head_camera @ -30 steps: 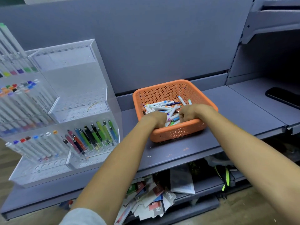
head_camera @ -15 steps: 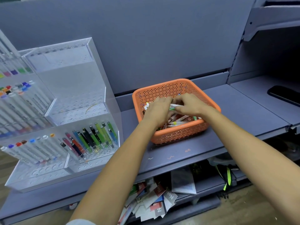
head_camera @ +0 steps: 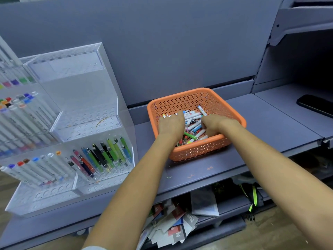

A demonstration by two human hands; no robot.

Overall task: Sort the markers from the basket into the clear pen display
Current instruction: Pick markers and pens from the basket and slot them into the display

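Both hands in the orange basket [head_camera: 196, 152] of markers [head_camera: 193, 123].
Loose papers [head_camera: 173, 226] on the lower shelf. On the grey shelf [head_camera: 198, 174] above, clear display [head_camera: 81, 94] at left, partly filled. Basket just right of it. Left hand [head_camera: 171, 126] curled round a few white markers. Right hand [head_camera: 213, 124] fingers curled down into the pile, grip can't tell. Phone [head_camera: 315, 105] far right.
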